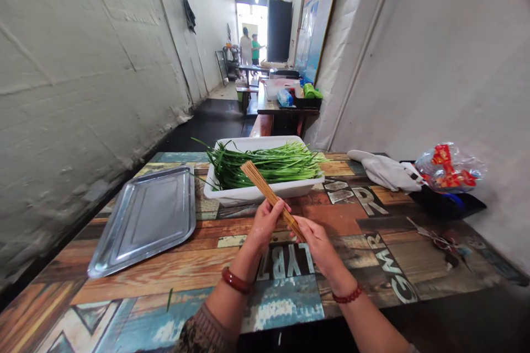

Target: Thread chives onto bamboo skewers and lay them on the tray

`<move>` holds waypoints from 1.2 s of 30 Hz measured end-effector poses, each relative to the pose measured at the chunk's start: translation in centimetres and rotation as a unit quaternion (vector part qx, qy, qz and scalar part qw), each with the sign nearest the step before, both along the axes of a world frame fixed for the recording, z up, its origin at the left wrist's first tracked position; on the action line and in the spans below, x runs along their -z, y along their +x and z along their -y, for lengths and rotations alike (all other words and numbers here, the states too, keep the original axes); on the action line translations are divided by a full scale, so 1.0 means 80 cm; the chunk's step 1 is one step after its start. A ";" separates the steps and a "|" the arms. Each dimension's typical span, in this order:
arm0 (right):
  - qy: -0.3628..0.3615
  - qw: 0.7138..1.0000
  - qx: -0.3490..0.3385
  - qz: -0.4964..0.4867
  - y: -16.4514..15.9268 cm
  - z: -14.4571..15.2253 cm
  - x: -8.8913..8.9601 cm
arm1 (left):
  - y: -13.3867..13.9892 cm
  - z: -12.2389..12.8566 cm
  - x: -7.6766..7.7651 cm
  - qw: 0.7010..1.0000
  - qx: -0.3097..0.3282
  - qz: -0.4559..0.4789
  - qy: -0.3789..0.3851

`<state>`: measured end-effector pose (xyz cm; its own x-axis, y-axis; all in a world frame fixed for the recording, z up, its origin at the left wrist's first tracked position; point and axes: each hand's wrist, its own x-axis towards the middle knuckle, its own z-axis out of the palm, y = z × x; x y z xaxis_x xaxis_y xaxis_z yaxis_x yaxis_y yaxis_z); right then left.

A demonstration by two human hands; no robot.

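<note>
A bundle of thin wooden skewers (265,186) is held slantwise above the table, its far end pointing up and left. My left hand (267,223) wraps round the middle of the bundle. Lower down, my right hand (312,237) grips it near its close end. Just beyond both hands stands a white plastic tub (265,193) heaped with long green garlic chives (273,162). Some blades hang over the tub's left rim. To the left lies a shallow metal tray (151,218) with nothing on it.
On the right are a pale cloth (383,170), a clear bag with red packets (449,168), a black container (445,202) and scissors (434,238). A single green blade (169,299) lies near the front edge. Farther off stand another table (285,109) and two people (250,47).
</note>
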<state>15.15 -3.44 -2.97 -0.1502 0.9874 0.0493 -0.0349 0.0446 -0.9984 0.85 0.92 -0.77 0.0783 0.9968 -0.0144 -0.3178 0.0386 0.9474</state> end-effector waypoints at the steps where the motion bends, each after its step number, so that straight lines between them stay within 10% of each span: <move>1: 0.013 1.000 0.007 0.010 0.000 0.000 0.000 | 0.000 -0.001 0.001 1.000 -0.004 0.000 -0.001; 15: 0.210 0.963 0.077 0.148 -0.004 0.005 0.003 | 0.004 0.007 0.003 0.998 -0.002 0.061 -0.009; 36: -0.034 0.999 0.016 -0.038 -0.022 -0.003 0.007 | -0.008 0.008 -0.009 0.989 0.110 0.098 0.008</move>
